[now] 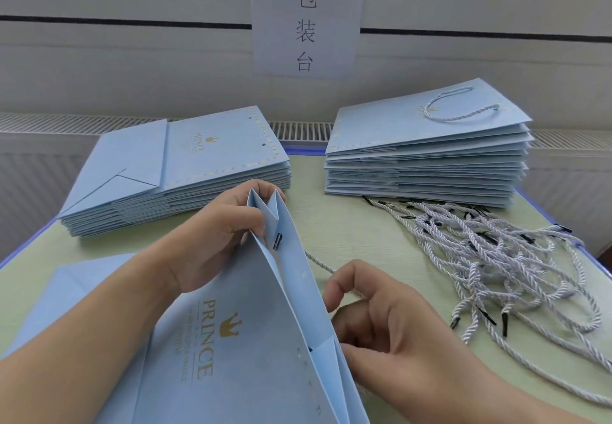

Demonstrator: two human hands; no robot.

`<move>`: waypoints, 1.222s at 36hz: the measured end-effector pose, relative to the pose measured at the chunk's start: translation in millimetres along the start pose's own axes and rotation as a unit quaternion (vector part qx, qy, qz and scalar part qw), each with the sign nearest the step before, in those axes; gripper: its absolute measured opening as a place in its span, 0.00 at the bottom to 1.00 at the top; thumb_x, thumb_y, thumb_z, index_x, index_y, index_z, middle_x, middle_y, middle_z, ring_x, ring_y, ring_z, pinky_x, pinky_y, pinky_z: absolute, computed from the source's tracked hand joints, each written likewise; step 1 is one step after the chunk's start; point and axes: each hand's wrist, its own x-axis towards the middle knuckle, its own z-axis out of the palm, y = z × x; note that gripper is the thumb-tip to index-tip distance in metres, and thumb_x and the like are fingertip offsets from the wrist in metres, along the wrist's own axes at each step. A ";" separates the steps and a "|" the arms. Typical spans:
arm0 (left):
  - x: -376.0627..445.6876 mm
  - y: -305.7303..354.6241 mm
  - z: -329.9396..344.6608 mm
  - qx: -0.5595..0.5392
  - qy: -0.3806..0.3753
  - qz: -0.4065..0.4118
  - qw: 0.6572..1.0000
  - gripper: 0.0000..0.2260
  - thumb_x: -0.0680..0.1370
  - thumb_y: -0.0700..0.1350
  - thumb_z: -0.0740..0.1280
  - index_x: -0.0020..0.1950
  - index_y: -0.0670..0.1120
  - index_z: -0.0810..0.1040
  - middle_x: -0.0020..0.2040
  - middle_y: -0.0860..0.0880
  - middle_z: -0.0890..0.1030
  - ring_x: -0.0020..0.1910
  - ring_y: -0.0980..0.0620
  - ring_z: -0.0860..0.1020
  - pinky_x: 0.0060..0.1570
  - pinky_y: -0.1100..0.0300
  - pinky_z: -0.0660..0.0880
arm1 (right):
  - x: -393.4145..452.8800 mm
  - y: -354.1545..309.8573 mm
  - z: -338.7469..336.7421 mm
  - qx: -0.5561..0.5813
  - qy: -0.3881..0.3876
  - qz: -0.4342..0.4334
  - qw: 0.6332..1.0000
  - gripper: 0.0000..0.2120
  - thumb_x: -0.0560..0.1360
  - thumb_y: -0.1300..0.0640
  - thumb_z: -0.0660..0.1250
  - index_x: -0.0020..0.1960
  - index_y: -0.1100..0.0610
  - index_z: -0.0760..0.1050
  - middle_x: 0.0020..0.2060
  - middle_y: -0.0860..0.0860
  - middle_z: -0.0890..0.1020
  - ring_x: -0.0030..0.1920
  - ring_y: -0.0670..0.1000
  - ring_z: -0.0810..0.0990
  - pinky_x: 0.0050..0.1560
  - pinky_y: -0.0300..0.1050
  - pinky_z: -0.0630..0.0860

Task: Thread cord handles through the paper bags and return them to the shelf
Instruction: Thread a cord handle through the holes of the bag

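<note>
A light blue paper bag (238, 341) with gold "PRINCE" lettering lies near me, its mouth spread a little. My left hand (212, 235) grips the bag's top edge at the folded gusset. A black cord tip (277, 241) pokes through a hole just beside that hand. A white twisted cord (319, 263) trails from behind the bag towards my right hand (374, 327). My right hand is at the bag's right edge, fingers curled around the cord.
A pile of bags without handles (172, 172) sits at the back left. A pile with cord handles (427, 152) sits at the back right. Several loose white cords (490, 258) lie tangled on the right of the green table (347, 225). A paper sign (306, 23) hangs on the wall.
</note>
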 end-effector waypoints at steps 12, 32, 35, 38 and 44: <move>5.4 -6.6 7.3 0.046 0.024 -0.020 0.998 0.18 0.59 0.37 0.60 0.48 0.44 0.72 0.35 0.46 0.74 0.30 0.50 0.73 0.29 0.61 0.70 | -2.5 -8.1 -7.6 -0.154 -0.042 -0.001 0.987 0.10 0.71 0.54 0.66 0.50 0.52 0.81 0.27 0.49 0.74 0.30 0.44 0.71 0.34 0.40 0.69; 5.1 -9.2 10.6 0.055 0.034 -0.018 0.998 0.17 0.59 0.40 0.61 0.47 0.46 0.73 0.31 0.49 0.75 0.27 0.52 0.74 0.26 0.65 0.70 | 5.9 -0.8 -0.6 -0.257 0.135 -0.203 0.935 0.02 0.70 0.49 0.63 0.42 0.46 0.73 0.43 0.41 0.75 0.46 0.46 0.74 0.45 0.32 0.67; 5.3 -8.7 9.9 0.048 0.035 -0.018 0.998 0.16 0.59 0.40 0.62 0.46 0.46 0.73 0.32 0.49 0.75 0.27 0.52 0.74 0.27 0.64 0.71 | 13.0 2.3 -10.3 -0.229 0.147 -0.148 0.951 0.11 0.72 0.42 0.59 0.46 0.44 0.77 0.44 0.39 0.78 0.47 0.41 0.75 0.45 0.29 0.67; 5.8 -8.0 8.4 0.038 0.032 -0.014 0.999 0.16 0.59 0.39 0.62 0.47 0.45 0.73 0.34 0.47 0.75 0.29 0.50 0.74 0.28 0.62 0.71 | 19.4 3.9 -20.7 -0.194 0.180 -0.093 0.960 0.14 0.77 0.41 0.57 0.61 0.37 0.71 0.54 0.36 0.78 0.59 0.38 0.72 0.56 0.27 0.66; 4.8 -8.0 6.9 0.002 0.033 0.008 0.999 0.17 0.59 0.39 0.62 0.47 0.45 0.73 0.35 0.47 0.75 0.31 0.50 0.75 0.33 0.59 0.72 | 32.9 6.2 -16.4 -0.175 0.058 0.034 0.982 0.21 0.80 0.45 0.55 0.68 0.29 0.52 0.64 0.36 0.74 0.69 0.41 0.66 0.73 0.47 0.60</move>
